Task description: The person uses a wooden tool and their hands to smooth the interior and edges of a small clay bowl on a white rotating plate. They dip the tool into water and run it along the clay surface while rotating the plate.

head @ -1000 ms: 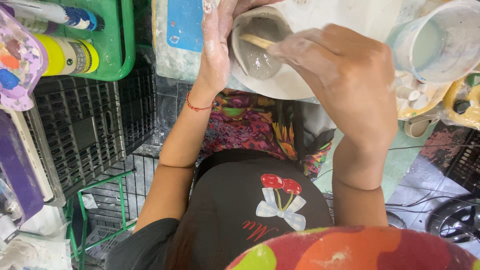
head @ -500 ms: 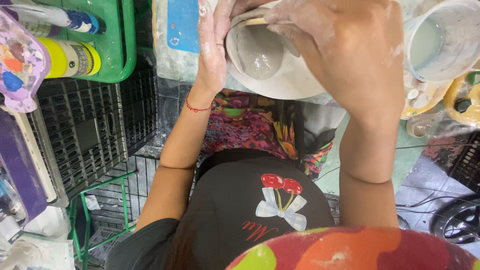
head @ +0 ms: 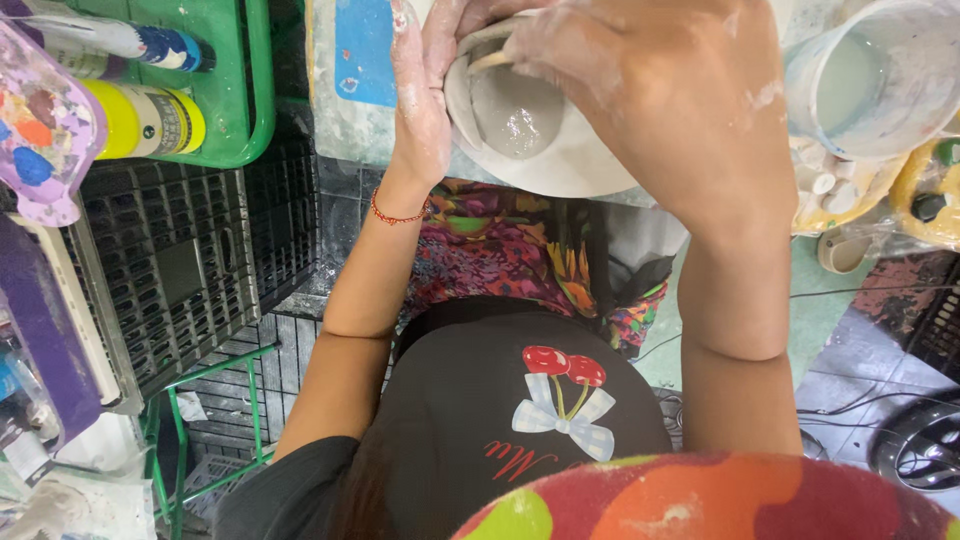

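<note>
My left hand (head: 425,95), smeared with pale clay, cups the left side of a small grey clay pot (head: 510,110). Over the pot's top and right side is my right hand (head: 665,100), holding a thin wooden tool (head: 490,62) that pokes into the pot's rim. The pot sits on a white round wheel head (head: 570,170). Wet slip shines inside the pot. A red thread bracelet (head: 398,215) circles my left wrist.
A white bucket of cloudy water (head: 880,75) stands at the upper right. A green tray (head: 215,110) with paint bottles and a purple paint palette (head: 45,130) lie at the upper left, above black plastic crates (head: 170,270). My black apron fills the lower middle.
Both hands and the pot have shifted up towards the top edge of the view. My right hand now covers more of the pot's rim; the wooden tool stays inside it.
</note>
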